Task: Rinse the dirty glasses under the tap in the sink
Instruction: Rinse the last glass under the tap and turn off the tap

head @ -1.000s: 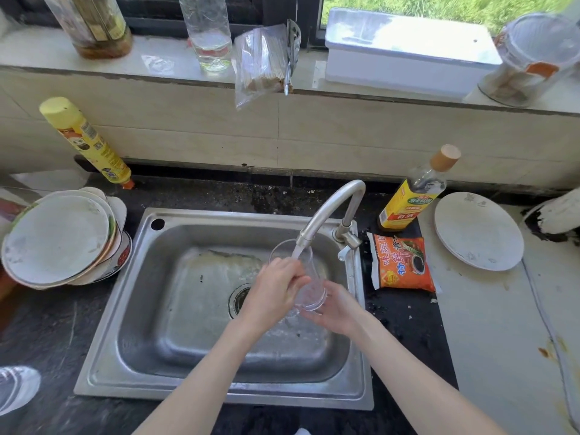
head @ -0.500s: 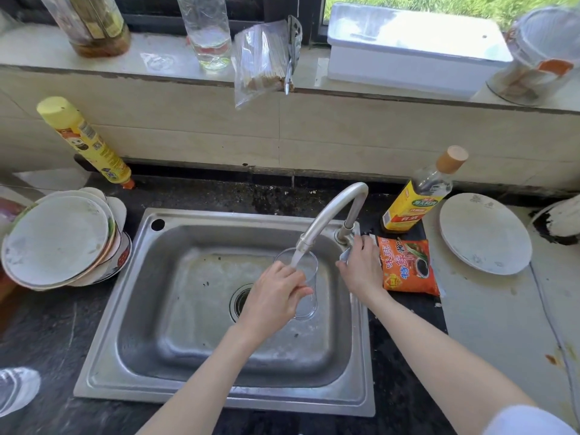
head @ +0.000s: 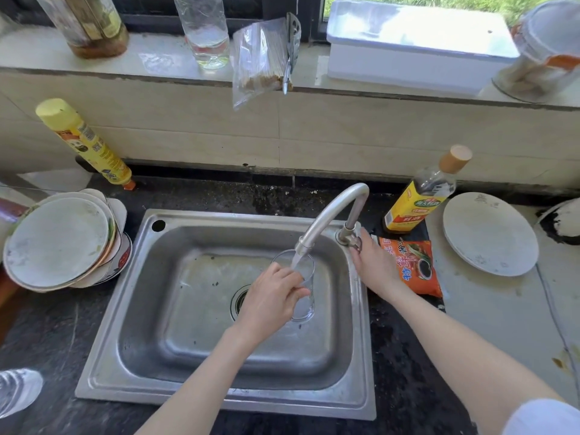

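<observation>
Left hand (head: 272,301) reaching in from below, forearm angled up and to the right, fingers and thumb curled round the glass (head: 300,287) in a firm grip. Right hand (head: 373,265) stretched forward, wrist nearly straight, fingertips at the tap handle (head: 354,240), seemingly pinching it, though hard to make out.

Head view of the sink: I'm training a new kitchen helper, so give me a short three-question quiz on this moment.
1. True or false: the left hand holds the glass under the tap spout.
2. Where is the right hand? A) on the white plate B) at the tap handle C) inside the sink
3. Fill in: the orange packet lies in front of the ___ with the wooden cap.

Key: 1 true; 2 B; 3 bottle.
</observation>
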`<move>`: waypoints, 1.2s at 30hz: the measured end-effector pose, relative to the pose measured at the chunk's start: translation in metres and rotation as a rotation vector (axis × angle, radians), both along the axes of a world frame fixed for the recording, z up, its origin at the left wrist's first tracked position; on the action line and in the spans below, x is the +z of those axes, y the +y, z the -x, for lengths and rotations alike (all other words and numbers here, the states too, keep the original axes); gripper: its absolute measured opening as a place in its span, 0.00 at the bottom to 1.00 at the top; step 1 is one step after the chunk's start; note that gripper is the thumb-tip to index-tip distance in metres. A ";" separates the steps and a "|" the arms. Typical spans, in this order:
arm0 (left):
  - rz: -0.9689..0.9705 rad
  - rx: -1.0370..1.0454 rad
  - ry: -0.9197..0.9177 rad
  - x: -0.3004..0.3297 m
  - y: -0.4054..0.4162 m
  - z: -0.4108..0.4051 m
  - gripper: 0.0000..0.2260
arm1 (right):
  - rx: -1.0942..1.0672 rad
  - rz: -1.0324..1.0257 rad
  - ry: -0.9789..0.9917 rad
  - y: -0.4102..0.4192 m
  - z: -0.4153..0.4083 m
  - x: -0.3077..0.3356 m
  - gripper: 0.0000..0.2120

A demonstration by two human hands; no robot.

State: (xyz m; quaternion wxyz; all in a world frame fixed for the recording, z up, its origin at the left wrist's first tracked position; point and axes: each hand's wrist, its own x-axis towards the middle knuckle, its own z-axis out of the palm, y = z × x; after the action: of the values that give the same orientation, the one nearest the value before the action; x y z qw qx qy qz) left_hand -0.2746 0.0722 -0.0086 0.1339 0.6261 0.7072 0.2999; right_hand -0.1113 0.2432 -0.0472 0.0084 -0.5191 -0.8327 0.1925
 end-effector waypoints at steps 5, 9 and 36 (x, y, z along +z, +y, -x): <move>0.014 -0.003 -0.009 0.002 0.000 -0.001 0.16 | -0.306 0.311 0.256 0.017 -0.002 0.003 0.24; 0.061 0.066 -0.152 0.004 -0.002 -0.002 0.17 | -0.451 0.462 0.423 0.013 0.003 0.010 0.27; 0.482 0.780 -2.187 0.005 -0.057 -0.017 0.05 | 0.053 0.706 0.662 -0.126 -0.002 0.098 0.31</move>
State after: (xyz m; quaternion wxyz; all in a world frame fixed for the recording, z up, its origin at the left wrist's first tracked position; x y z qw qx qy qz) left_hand -0.2576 0.0148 -0.0038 0.6812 -0.2620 0.3987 0.5553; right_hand -0.1098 0.1172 0.0511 0.0916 -0.3795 -0.6823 0.6182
